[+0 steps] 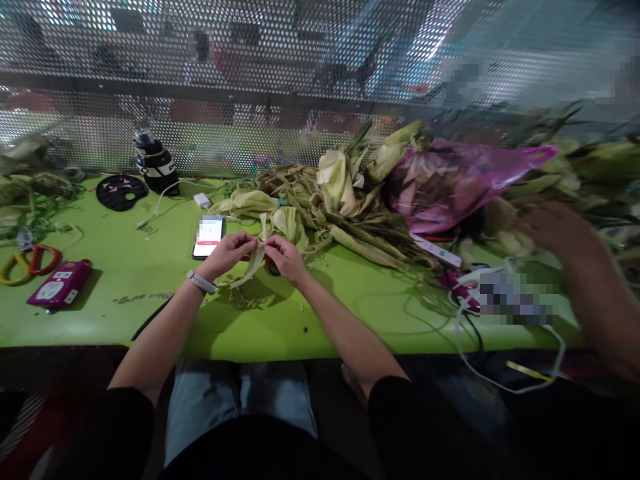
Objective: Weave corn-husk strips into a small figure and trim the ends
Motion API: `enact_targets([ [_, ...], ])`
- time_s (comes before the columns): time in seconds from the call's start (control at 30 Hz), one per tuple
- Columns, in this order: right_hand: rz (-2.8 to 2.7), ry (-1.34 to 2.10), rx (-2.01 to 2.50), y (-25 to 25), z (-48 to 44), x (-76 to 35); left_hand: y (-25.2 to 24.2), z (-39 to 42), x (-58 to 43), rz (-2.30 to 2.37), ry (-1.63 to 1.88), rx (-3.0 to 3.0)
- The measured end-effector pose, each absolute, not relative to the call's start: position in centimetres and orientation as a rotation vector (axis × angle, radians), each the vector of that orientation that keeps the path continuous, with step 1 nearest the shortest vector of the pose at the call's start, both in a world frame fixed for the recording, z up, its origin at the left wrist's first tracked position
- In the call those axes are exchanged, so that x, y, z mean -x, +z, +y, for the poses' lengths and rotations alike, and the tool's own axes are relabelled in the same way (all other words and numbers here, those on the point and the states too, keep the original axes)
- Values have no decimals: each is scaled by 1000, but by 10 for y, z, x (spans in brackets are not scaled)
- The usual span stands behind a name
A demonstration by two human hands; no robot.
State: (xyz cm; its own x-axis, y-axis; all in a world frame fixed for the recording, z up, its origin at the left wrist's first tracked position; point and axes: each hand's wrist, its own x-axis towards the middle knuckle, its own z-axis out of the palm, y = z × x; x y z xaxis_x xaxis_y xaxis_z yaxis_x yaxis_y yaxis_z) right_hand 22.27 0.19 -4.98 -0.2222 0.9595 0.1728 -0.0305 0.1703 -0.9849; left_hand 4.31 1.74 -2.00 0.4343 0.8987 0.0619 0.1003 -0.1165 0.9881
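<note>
Between my fingertips, above the green table (280,327), is a pale strip of corn husk (255,264). My left hand (233,252), with a watch (201,282) on its wrist, pinches the strip from the left. From the right, my right hand (286,259) pinches it close to the same spot. One end of the strip sticks up past my fingers and the other hangs down to the left. A lit phone (208,236) lies just behind my left hand. Behind both hands is a heap of corn husks (300,193).
At the right, a co-worker's arm (575,260) reaches over the husks beside a pink plastic bag (445,180). White cables (460,333) loop over the front edge. To the left are scissors (43,261), a purple socket box (60,287) and a dark bottle (156,163). A perforated metal screen (225,133) stands behind.
</note>
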Motion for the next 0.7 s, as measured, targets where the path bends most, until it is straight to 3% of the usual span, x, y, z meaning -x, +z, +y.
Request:
enact_targets([
  [0.47, -1432, 1088, 948, -54, 4, -225, -28, 23, -44, 882, 929, -1447],
  [0.7, -1369, 1224, 934, -53, 7, -224, -23, 20, -45, 870, 964, -1538],
])
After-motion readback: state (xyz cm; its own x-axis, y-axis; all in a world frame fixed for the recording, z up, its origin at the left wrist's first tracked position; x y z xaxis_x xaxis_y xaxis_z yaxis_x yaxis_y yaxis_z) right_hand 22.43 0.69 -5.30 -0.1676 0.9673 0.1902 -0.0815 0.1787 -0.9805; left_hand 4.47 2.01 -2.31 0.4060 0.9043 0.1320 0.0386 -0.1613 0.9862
